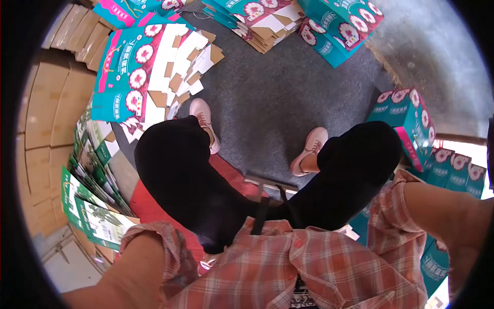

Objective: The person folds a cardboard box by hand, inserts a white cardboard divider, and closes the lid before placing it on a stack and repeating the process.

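Observation:
Neither of my hands shows; both forearms run out of the view, one at the lower left and one at the right edge. Whatever the hands hold or touch is hidden. Beyond my left knee lies a fanned stack of flat teal and pink cartons (123,72) with white and brown flaps. Green and white printed bags or cartons (103,221) stand near my left forearm. Past my right knee is a teal box (411,116) with pink flower prints, and more teal boxes (450,170) are lined up close to my right forearm.
Brown cardboard boxes (49,103) are piled along the left. At the top are another stack of flat cartons (257,20) and a teal box (342,31). My feet rest on the dark grey floor (257,98), with a red mat (159,198) beneath my left leg.

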{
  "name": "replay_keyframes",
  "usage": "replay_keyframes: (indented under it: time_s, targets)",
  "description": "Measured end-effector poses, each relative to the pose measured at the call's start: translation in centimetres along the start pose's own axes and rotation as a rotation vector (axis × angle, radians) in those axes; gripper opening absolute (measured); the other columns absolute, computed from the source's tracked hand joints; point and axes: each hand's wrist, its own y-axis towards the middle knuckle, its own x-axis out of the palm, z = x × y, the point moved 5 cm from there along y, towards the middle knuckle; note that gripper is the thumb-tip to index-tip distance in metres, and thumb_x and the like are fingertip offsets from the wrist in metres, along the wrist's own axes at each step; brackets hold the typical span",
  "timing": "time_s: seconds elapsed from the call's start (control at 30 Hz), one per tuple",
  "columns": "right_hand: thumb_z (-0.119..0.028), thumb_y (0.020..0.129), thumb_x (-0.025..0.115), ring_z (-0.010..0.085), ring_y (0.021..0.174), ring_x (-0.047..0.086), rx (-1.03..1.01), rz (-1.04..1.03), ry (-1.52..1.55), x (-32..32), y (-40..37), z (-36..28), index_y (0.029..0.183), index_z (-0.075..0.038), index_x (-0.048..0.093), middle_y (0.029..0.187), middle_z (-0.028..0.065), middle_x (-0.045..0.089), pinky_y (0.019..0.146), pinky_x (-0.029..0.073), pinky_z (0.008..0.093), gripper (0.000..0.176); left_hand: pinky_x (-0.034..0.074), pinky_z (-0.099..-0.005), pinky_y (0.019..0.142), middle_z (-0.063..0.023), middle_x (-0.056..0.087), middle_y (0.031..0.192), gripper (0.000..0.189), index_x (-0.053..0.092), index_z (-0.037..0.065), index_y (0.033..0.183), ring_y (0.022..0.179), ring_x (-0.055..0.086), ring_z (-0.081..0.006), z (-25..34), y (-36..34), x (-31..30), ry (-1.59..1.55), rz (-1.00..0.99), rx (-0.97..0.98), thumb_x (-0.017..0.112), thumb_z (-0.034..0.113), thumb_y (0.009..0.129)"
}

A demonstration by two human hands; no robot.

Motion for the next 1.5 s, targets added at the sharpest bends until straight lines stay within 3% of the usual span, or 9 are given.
replay_keyframes:
  time_s: [0.17,0.23,0.27,0.33,0.43,0.5,0.73,0.97,1.5]
  targets:
    - [-0.025,0.096,0.043,0.042,0.119,0.049,0.05,0.197,-0.03,-0.1,-1.7,4.1,0.137,0.007,0.034,0.13,0.0317,0.045,0.105,0.035,0.0505,0.053,0.011,-0.0473,0.117,-0.0167,0.022,0.152,0.054,0.03,-0.002,0.143,0.142,0.015,-0.0306,-3.5,-4.7,-4.6,0.335,0.688,-0.066,0.025,0.03,0.099]
    - [-0.025,0.096,0.043,0.0421,0.119,0.049,0.337,0.488,-0.172,-0.4,-4.3,8.3,0.137,0.007,0.034,0.13,0.0317,0.045,0.105,0.035,0.0504,0.053,0.047,-0.0413,0.095,-0.0226,0.053,0.124,0.037,0.052,-0.007,0.117,0.112,0.055,-0.0342,-8.9,-12.4,-11.5,0.825,0.382,-0.391,0.051,0.019,0.091]
    - [-0.015,0.094,0.044,0.0398,0.12,0.049,0.467,0.022,-0.23,3.4,-5.0,11.6,0.135,0.006,0.039,0.127,0.0285,0.049,0.104,0.037,0.0485,0.046,0.047,-0.0351,0.094,-0.0179,0.059,0.118,0.027,0.058,-0.006,0.107,0.111,0.057,-0.0269,-11.9,-15.6,-11.4,1.042,0.326,-0.653,0.051,0.017,0.094]
    - [-0.015,0.096,0.045,0.0271,0.114,0.055,0.754,-0.284,-0.261,7.3,-7.3,15.0,0.128,0.004,0.049,0.122,0.0179,0.057,0.099,0.042,0.0392,0.037,0.047,-0.0274,0.081,-0.0065,0.064,0.094,0.019,0.064,0.002,0.095,0.091,0.058,-0.0134,-18.0,-30.7,-17.5,0.8,0.598,-1.091,0.057,0.02,0.093]
    - [-0.014,0.098,0.044,0.0195,0.109,0.058,1.018,-0.29,-0.029,9.1,-12.2,19.1,0.129,0.001,0.05,0.121,0.011,0.06,0.092,0.044,0.0304,0.035,0.043,-0.0241,0.056,-0.0036,0.061,0.081,0.024,0.062,-0.002,0.102,0.067,0.052,-0.0073,-22.2,-47.9,-22.3,0.854,0.125,-1.547,0.06,0.018,0.089]
    - [-0.017,0.099,0.046,0.0184,0.108,0.058,1.243,-0.313,0.066,9.2,-14.7,20.9,0.13,-0.001,0.05,0.12,0.0109,0.06,0.09,0.045,0.0298,0.035,0.041,-0.0237,0.052,-0.004,0.059,0.078,0.032,0.06,-0.004,0.108,0.063,0.052,-0.0087,-23.0,-53.3,-21.1,0.608,0.601,-1.677,0.063,0.019,0.086]
    - [-0.017,0.098,0.047,0.0183,0.105,0.06,1.416,-0.335,0.152,10.1,-16.5,22.7,0.128,0.0,0.051,0.118,0.0115,0.061,0.089,0.046,0.0299,0.035,0.044,-0.0313,0.054,-0.0063,0.058,0.083,0.046,0.052,-0.002,0.116,0.072,0.058,-0.0174,-29.3,-62.2,-21.7,0.372,0.863,-2.085,0.07,0.021,0.08]
    - [-0.015,0.098,0.048,0.0175,0.104,0.06,1.502,-0.317,0.185,10.0,-17.2,22.9,0.128,0.0,0.051,0.116,0.0111,0.061,0.089,0.046,0.0296,0.034,0.053,-0.0371,0.065,-0.0087,0.065,0.1,0.033,0.058,0.006,0.105,0.088,0.065,-0.0221,-31.5,-64.5,-21.9,0.171,1.503,-1.903,0.072,0.025,0.081]
    - [-0.023,0.097,0.05,0.0155,0.1,0.06,1.524,-0.336,0.407,10.5,-19.1,22.3,0.125,-0.003,0.054,0.111,0.0085,0.062,0.086,0.047,0.0287,0.035,0.045,-0.0263,0.051,-0.0063,0.062,0.075,0.012,0.058,0.005,0.094,0.06,0.055,-0.0148,-30.3,-31.1,-19.8,-0.373,1.117,-1.502,0.057,0.017,0.093]
